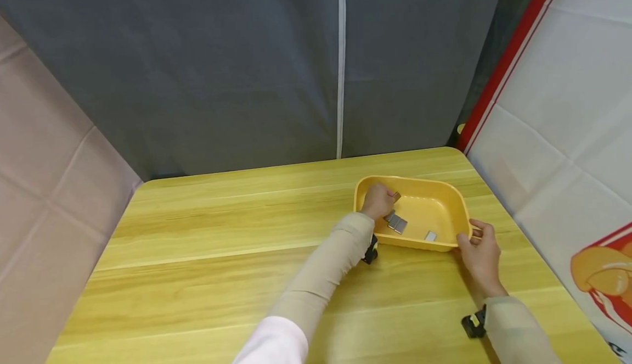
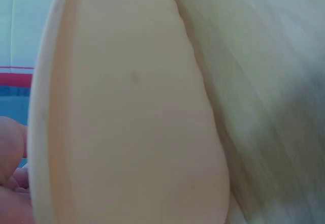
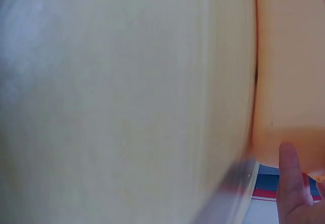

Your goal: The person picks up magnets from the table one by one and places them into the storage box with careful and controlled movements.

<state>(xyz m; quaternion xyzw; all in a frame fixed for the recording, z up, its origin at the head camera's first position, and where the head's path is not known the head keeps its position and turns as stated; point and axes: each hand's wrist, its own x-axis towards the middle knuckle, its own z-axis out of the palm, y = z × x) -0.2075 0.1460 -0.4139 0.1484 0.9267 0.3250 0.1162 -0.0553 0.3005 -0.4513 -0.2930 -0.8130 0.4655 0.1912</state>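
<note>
A shallow yellow plastic tub (image 1: 422,210) sits towards the right of the table. My left hand (image 1: 378,201) reaches over its left side and pinches a small brownish flat piece (image 1: 397,196) between thumb and fingers. Below that hand, several small grey rectangular pieces (image 1: 397,224) lie on the tub's floor. A lone pale grey piece (image 1: 430,236) lies by the near wall. My right hand (image 1: 481,257) grips the tub's near right corner, thumb at the rim. In the left wrist view the tub's outer wall (image 2: 132,102) hides most of the left hand (image 2: 12,178).
The wood-grain table (image 1: 197,265) extends left of the tub. A dark grey curtain (image 1: 222,78) hangs behind it, a pinkish panel (image 1: 49,177) stands at the left and a white panel with red edging (image 1: 568,106) at the right. Black wrist cameras (image 1: 475,324) sit at both cuffs.
</note>
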